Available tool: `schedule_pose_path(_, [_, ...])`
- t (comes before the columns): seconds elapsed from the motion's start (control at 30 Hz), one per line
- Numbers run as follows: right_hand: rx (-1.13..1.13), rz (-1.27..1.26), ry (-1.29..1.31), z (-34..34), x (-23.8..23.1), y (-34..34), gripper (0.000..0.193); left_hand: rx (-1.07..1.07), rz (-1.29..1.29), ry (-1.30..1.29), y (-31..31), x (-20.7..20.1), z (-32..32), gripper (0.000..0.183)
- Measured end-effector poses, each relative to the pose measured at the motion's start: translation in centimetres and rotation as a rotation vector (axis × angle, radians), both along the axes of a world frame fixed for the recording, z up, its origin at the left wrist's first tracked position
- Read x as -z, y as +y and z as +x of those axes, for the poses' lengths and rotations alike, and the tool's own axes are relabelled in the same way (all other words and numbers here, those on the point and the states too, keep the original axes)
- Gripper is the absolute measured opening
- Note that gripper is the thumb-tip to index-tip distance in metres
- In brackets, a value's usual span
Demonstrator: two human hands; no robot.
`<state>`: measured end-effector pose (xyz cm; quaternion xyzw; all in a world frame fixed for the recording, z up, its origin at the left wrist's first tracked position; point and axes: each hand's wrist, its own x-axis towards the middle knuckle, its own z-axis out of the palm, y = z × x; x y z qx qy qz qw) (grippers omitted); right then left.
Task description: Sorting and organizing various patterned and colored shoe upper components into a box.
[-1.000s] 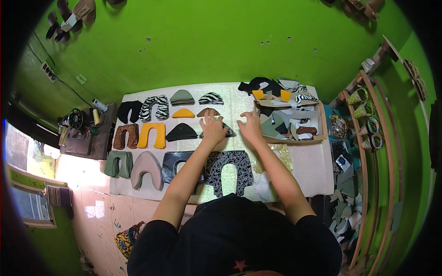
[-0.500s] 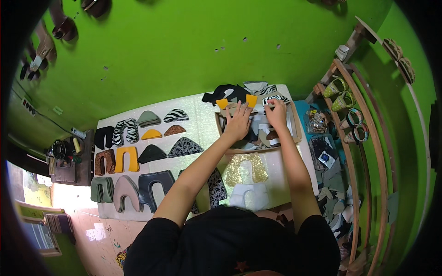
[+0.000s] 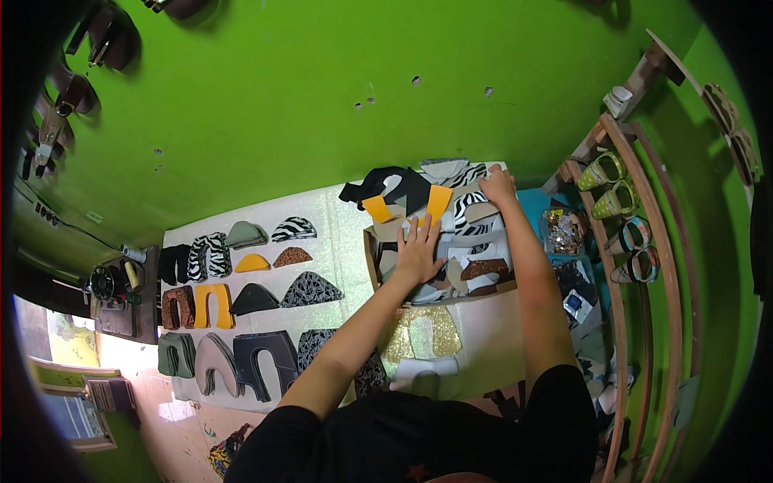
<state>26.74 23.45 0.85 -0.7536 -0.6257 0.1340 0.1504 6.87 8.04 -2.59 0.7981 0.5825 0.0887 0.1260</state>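
The left hand (image 3: 416,256), fingers spread, partly hides scraps (image 3: 485,269) in the box (image 3: 369,259). Whether the right hand (image 3: 499,187) grips anything is indiscernible.

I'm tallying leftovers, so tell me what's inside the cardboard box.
The box holds overlapping scraps, including brown, grey and white ones. The left hand covers some; anything beneath the top layer is hidden.

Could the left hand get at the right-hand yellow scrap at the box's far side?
Likely yes: the left hand is spread close to that yellow scrap, and nothing seems to cover the scrap's upper part.
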Motion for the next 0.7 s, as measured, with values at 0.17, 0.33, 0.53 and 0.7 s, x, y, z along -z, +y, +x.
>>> schedule_pose_path(0.17, [0.086,-0.219,-0.098,-1.5,1.1,2.4,0.067,0.006,0.020,-0.031,-0.1,-0.1,-0.3,0.087])
schedule_pose_path(0.33, [0.120,-0.280,-0.146,-2.8,2.0,4.0,0.070,0.000,0.055,-0.076,-0.1,-0.2,-0.2,0.086])
schedule_pose_path(0.53, [0.126,-0.218,-0.150,-3.7,3.2,4.3,0.073,0.001,0.067,-0.102,0.0,-0.3,-0.2,0.086])
schedule_pose_path(0.7, [0.151,0.099,-0.110,-4.3,4.3,4.6,0.069,-0.002,0.055,-0.105,0.1,-0.3,-0.4,0.086])
